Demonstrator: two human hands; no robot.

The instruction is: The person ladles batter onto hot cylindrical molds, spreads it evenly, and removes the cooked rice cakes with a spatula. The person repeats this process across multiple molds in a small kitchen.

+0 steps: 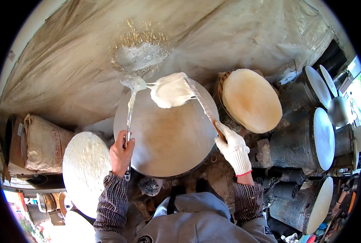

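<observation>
My bare left hand (122, 153) is closed round the handle of a metal ladle (131, 109), whose batter-coated bowl is raised over the far left edge of a round griddle (168, 136). In my right hand (233, 147), in a white knit glove with a red cuff edge, is the handle of a long batter-smeared spatula (203, 101). A thick mass of pale, sticky batter (171, 90) hangs from the spatula over the far part of the griddle. Thin strands join it to the ladle. The griddle's middle has a brownish tint.
Right of the griddle, a stack of round flatbreads (251, 100) rests on a woven basket. Round-topped metal drums (292, 139) stand farther right, with coal briquettes (285, 189) between them. At left are a large round batter-covered surface (86, 170) and a sack (45, 142). Plastic sheeting (77, 60) hangs behind.
</observation>
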